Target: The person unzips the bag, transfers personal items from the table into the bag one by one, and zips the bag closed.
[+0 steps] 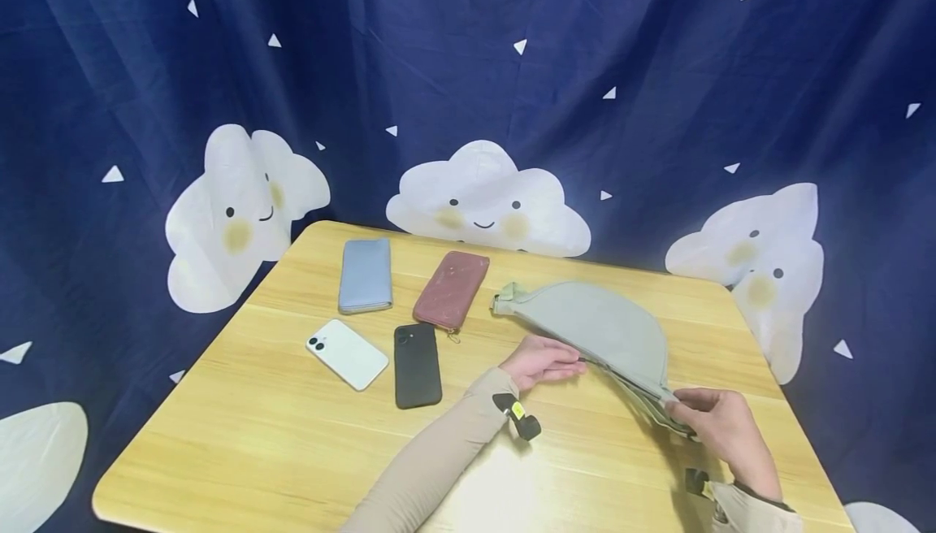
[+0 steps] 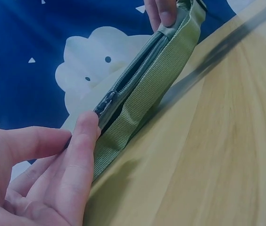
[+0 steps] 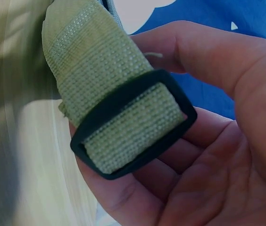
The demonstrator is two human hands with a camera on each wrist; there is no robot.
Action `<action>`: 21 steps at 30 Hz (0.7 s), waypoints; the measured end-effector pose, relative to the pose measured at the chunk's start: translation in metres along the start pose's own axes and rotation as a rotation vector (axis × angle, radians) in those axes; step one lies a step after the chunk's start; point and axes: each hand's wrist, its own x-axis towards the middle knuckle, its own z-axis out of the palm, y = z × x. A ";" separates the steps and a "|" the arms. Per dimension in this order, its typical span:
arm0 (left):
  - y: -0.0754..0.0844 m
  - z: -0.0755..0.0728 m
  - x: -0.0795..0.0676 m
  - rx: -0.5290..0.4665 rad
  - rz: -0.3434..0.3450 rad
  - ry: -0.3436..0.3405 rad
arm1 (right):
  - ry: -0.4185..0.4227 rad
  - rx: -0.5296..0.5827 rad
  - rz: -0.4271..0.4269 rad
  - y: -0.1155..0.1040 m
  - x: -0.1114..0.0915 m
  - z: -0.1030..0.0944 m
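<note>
A pale grey-green waist bag (image 1: 607, 323) is held tilted at the right of the table. My left hand (image 1: 539, 361) pinches the bag's edge by the zipper with thumb and fingers. In the left wrist view, the zipper (image 2: 135, 70) shows a dark gap between its rows of teeth. A webbing strap (image 2: 145, 99) runs alongside it. My right hand (image 1: 727, 427) grips the bag's right end between thumb and fingers. Close up in the right wrist view, a black slide buckle (image 3: 173, 82) sits on the strap over my right fingers. The bag's inside is hidden.
Left of the bag on the wooden table (image 1: 241, 435) lie a blue wallet (image 1: 366, 275), a dark pink zip wallet (image 1: 452, 289), a white phone (image 1: 351, 356) and a black phone (image 1: 418, 366). A dark blue curtain (image 1: 468, 70) with clouds hangs behind the table.
</note>
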 end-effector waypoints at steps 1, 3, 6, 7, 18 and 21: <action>0.000 0.000 0.000 0.000 0.000 0.000 | -0.002 0.005 0.003 0.000 0.000 0.000; 0.000 -0.001 0.001 0.004 0.000 -0.002 | -0.004 0.010 0.006 0.000 0.000 0.000; 0.000 -0.001 0.001 0.003 -0.008 0.001 | -0.004 0.017 0.007 0.000 -0.001 0.000; 0.000 -0.002 0.001 0.004 -0.009 0.004 | -0.004 0.019 0.005 0.000 -0.001 0.000; 0.003 -0.005 0.000 0.009 0.000 0.013 | 0.003 0.005 -0.002 0.000 0.000 -0.001; 0.003 -0.006 0.000 0.007 -0.006 0.008 | 0.003 -0.003 -0.001 0.001 0.000 -0.001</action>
